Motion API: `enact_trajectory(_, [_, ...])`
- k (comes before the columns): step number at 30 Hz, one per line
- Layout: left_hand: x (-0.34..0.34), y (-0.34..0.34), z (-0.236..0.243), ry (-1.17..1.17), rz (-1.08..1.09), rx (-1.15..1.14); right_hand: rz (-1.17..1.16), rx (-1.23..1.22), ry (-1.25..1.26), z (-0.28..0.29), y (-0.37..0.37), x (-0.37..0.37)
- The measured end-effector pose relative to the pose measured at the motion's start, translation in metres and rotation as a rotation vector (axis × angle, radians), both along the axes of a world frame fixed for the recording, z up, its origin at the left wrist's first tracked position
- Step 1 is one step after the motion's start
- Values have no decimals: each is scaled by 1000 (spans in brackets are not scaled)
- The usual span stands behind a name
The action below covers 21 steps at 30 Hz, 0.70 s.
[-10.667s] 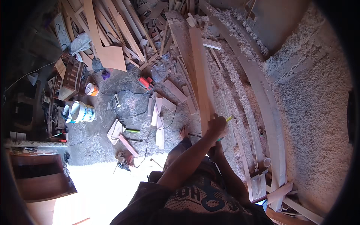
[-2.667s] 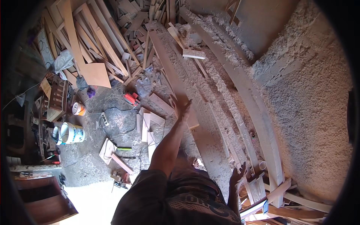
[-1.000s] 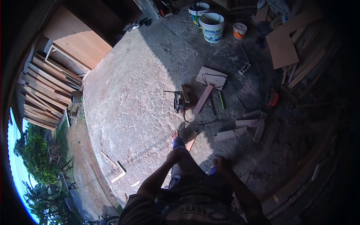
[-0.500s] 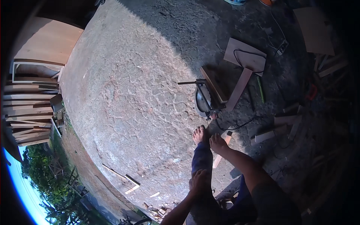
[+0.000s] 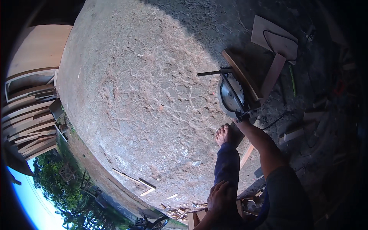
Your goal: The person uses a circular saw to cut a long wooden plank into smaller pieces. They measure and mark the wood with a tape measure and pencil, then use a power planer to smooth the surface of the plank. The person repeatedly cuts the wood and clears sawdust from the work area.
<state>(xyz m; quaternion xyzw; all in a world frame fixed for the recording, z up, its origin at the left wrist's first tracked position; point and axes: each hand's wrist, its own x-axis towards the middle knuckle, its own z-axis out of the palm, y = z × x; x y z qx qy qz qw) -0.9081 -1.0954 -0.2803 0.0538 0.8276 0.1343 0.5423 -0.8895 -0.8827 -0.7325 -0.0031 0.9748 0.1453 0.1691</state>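
A circular saw (image 5: 226, 100) rests on the rough ground in front of me, its toothed disc blade facing up and a dark bar sticking out to the left. At the saw's near end is my right hand (image 5: 241, 123), touching it; its fingers are mostly hidden, so I cannot tell whether they grip. My left hand (image 5: 218, 196) lies over my trousered leg with its fingers spread and holds nothing. Right beside the blade lies a long wooden block (image 5: 242, 74). My bare foot (image 5: 222, 135) stands just short of the saw.
Farther right a thin board (image 5: 274, 38) carries a loop of black cord, with a wooden strip (image 5: 273, 74) and a green stick (image 5: 293, 80) nearby. Offcuts (image 5: 294, 135) lie at right. Stacked planks (image 5: 32, 122) stand at left, and an L-shaped wooden piece (image 5: 147, 186) lies nearer.
My right hand has moved forward from beside my foot to the near end of the saw. My left hand stays on my leg. The whole view has shifted, with the saw appearing farther right.
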Motion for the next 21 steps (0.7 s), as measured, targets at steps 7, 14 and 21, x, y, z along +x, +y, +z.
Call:
enact_trajectory(7, [1, 22, 9, 23, -20, -22, -10, -98, 22, 23, -5, -33])
enact_trajectory(14, [10, 35, 10, 44, -140, 117, -120, -316, 121, 102, 41, -71])
enact_trajectory(21, [53, 27, 3, 222, -331, 287, -718, -1403, 144, 497, 130, 16])
